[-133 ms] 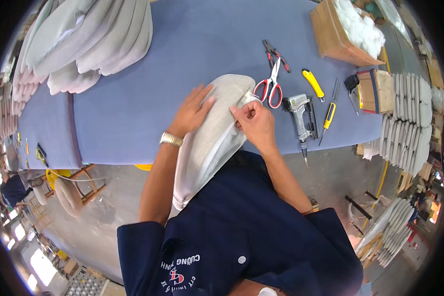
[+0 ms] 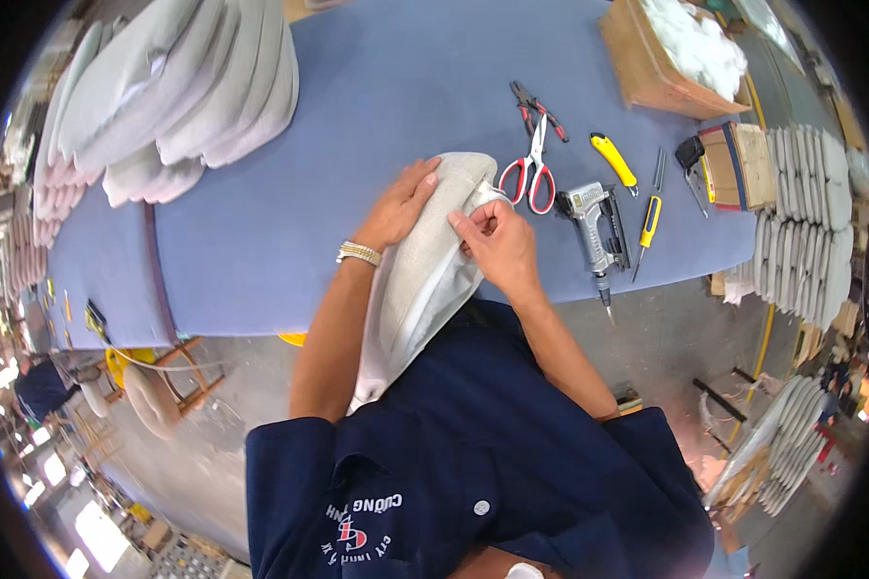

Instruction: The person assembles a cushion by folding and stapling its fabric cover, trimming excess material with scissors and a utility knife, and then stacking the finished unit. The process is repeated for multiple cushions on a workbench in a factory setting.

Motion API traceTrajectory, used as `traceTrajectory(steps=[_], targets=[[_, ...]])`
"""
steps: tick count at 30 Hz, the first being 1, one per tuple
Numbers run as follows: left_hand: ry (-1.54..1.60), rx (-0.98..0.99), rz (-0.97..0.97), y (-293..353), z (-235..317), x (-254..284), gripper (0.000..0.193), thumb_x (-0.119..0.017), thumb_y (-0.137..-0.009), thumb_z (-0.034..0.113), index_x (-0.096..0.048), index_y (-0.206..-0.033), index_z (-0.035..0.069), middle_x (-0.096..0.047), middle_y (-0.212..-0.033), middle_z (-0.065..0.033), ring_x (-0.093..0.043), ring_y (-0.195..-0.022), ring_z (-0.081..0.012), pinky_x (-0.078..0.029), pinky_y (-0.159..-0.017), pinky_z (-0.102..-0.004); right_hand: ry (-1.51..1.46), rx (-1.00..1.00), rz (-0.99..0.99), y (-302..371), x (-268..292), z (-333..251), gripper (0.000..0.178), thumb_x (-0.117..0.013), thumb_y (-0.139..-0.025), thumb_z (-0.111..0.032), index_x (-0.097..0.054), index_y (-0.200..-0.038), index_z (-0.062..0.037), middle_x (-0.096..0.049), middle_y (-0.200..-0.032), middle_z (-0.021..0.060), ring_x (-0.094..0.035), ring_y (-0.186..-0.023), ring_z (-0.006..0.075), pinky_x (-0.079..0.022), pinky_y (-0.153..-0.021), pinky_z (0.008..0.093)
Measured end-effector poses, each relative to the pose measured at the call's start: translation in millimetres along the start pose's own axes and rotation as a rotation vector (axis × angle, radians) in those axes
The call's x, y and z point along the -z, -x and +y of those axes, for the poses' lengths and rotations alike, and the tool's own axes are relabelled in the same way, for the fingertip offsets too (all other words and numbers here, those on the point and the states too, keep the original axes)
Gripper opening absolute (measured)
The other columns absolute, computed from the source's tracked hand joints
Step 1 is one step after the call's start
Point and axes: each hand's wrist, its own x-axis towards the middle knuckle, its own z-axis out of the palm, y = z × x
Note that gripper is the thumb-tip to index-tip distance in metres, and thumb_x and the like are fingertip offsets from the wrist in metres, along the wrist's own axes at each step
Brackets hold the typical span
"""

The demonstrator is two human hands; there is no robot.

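A beige fabric-covered seat cushion (image 2: 425,256) stands tilted on its edge, between the table and my dark blue shirt. Its pale underside faces me to the right. My left hand (image 2: 403,205) lies against the cushion's left face, fingers stretched out and together. At the right edge, near the cushion's far end, my right hand (image 2: 497,243) pinches the fabric cover between thumb and curled fingers. The exact bit of cloth in that pinch is partly hidden. Red-and-white scissors (image 2: 529,172) lie open just beyond my right hand.
On the blue-covered table (image 2: 357,106) lie pliers (image 2: 539,108), a yellow cutter (image 2: 613,162), a grey staple gun (image 2: 594,227) and a yellow screwdriver (image 2: 650,222). A carton (image 2: 657,82) holds white stuffing (image 2: 695,48). Stacked cushions (image 2: 203,87) stand at far left.
My left hand has slid a little to the right and away from me along the cushion. The right hand keeps its pinch; the whole view has shifted slightly.
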Motion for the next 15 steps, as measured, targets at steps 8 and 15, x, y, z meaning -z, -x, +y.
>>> traceTrajectory(steps=[8, 15], targets=[[0.338, 0.075, -0.170, -6, 8, -12, 0.068, -0.037, -0.113, 0.050, -0.029, -0.165, 0.007, -0.031, -0.169, -0.0158, -0.032, -0.155, -0.0265, -0.027, -0.126, -0.0374, -0.093, 0.021, 0.062, 9, -16, 3, 0.040, -0.080, -0.094, -0.031, -0.058, -0.079, -0.0024, -0.061, -0.065, 0.0021, -0.056, -0.055, 0.0090, -0.046, -0.052, 0.0289], [0.249, 0.111, -0.273, -5, 31, -7, 0.067, -0.034, -0.114, 0.047, -0.025, -0.165, 0.005, -0.031, -0.169, -0.0163, -0.033, -0.154, -0.0264, -0.027, -0.125, -0.0373, -0.226, 0.107, 0.061, 7, -20, 27, 0.035, -0.062, -0.106, -0.033, -0.058, -0.088, -0.0026, -0.057, -0.069, 0.0022, -0.057, -0.060, 0.0120, -0.047, -0.056, 0.0320]])
